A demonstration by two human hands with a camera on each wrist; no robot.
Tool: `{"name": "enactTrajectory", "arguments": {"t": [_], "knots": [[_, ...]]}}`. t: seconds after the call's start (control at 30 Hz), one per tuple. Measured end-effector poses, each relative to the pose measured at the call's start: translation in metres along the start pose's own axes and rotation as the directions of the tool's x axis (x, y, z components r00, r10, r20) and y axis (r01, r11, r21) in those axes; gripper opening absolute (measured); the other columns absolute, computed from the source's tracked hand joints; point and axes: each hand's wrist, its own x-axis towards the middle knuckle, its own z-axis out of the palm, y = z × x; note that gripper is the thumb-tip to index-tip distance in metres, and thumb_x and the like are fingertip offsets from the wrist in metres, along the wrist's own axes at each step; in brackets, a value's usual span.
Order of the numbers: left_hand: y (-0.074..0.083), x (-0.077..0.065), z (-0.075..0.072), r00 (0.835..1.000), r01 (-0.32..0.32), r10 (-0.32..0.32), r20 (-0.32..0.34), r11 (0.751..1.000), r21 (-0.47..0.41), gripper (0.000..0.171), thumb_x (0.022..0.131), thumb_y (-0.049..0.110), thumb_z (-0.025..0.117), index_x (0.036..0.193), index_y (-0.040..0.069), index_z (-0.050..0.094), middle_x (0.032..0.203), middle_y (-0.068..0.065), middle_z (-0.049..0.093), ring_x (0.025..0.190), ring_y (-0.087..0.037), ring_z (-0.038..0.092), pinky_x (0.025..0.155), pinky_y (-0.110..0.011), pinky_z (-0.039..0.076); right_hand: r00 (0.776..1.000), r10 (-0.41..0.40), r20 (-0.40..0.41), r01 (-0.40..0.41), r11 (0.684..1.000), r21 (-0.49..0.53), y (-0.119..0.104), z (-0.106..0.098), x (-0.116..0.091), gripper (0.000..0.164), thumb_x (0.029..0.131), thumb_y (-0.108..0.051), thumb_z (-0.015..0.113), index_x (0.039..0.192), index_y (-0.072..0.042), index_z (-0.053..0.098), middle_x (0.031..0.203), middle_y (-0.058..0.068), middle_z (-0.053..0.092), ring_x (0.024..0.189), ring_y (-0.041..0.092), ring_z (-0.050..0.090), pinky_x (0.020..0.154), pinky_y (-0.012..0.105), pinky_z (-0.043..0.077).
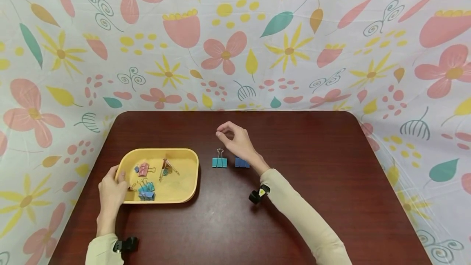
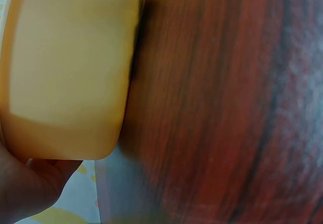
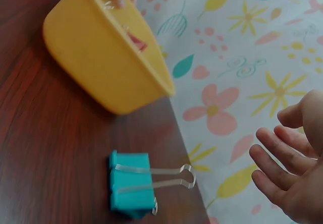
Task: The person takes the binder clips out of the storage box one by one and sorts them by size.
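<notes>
A yellow plastic bin (image 1: 185, 175) stands on the left of the table. My left hand (image 1: 112, 189) grips its left end, thumb over the rim and fingers outside. Inside lie a pink binder clip (image 1: 143, 169), a teal clip (image 1: 148, 187), a blue clip (image 1: 147, 196) and a copper-coloured piece (image 1: 163, 167) with thin wire parts. To the right of the bin, a teal binder clip (image 1: 219, 162) has one wire handle pointing away from me. My right hand (image 1: 238, 141) hovers past it, fingers loosely bent, holding nothing. Near its wrist sits a blue binder clip (image 1: 241, 162), partly covered by the forearm.
The dark wooden table (image 1: 312, 154) ends at a far edge just beyond my right hand. A floral cloth (image 1: 235, 32) hangs behind it and along both sides. Each wrist wears a small black camera (image 1: 255, 196).
</notes>
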Motion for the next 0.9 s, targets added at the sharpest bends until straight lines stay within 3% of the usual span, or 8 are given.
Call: {"name": "enactTrajectory", "arguments": {"t": [0.2,0.47,0.7,0.9], "knots": [[0.0,0.0,-0.001,1.0,-0.007,0.007,-0.007,1.0,0.002,0.038,0.106,0.015,0.045,0.137,-0.003,0.057,0.121,-0.033,0.064,0.1,-0.042,0.061,0.08,-0.048,0.046,1.0,-0.012,0.016,0.011,0.999,0.034,-0.017,0.014,0.01,0.018,0.098,-0.018,0.066,0.111,-0.005,0.067,0.1,0.009,0.074,0.096,0.021,0.072,0.091,0.036,0.056],[0.001,0.003,0.0,1.0,-0.013,0.013,-0.01,1.0,0.005,0.037,0.105,0.016,0.046,0.136,-0.002,0.057,0.118,-0.031,0.066,0.097,-0.04,0.062,0.071,-0.037,0.045,0.998,-0.041,0.057,0.037,0.998,0.054,-0.037,0.034,0.019,0.013,0.098,-0.017,0.066,0.11,-0.011,0.068,0.104,0.006,0.074,0.1,0.02,0.072,0.092,0.035,0.056],[0.003,0.003,0.002,1.0,-0.011,0.011,-0.015,1.0,-0.011,0.038,0.106,0.015,0.045,0.137,-0.002,0.056,0.122,-0.032,0.064,0.103,-0.044,0.059,0.085,-0.053,0.046,0.99,-0.062,0.125,0.055,0.997,0.056,-0.043,0.056,0.02,0.015,0.099,-0.017,0.065,0.113,-0.011,0.068,0.109,0.005,0.072,0.105,0.019,0.07,0.091,0.029,0.055],[0.001,0.003,0.002,1.0,-0.009,0.008,-0.017,1.0,-0.016,0.038,0.106,0.015,0.044,0.137,-0.002,0.056,0.123,-0.033,0.063,0.108,-0.047,0.057,0.09,-0.057,0.044,0.976,-0.102,0.194,0.092,0.994,0.06,-0.05,0.076,0.017,0.018,0.099,-0.015,0.065,0.115,-0.009,0.068,0.107,0.006,0.074,0.1,0.016,0.07,0.087,0.021,0.054]]}}
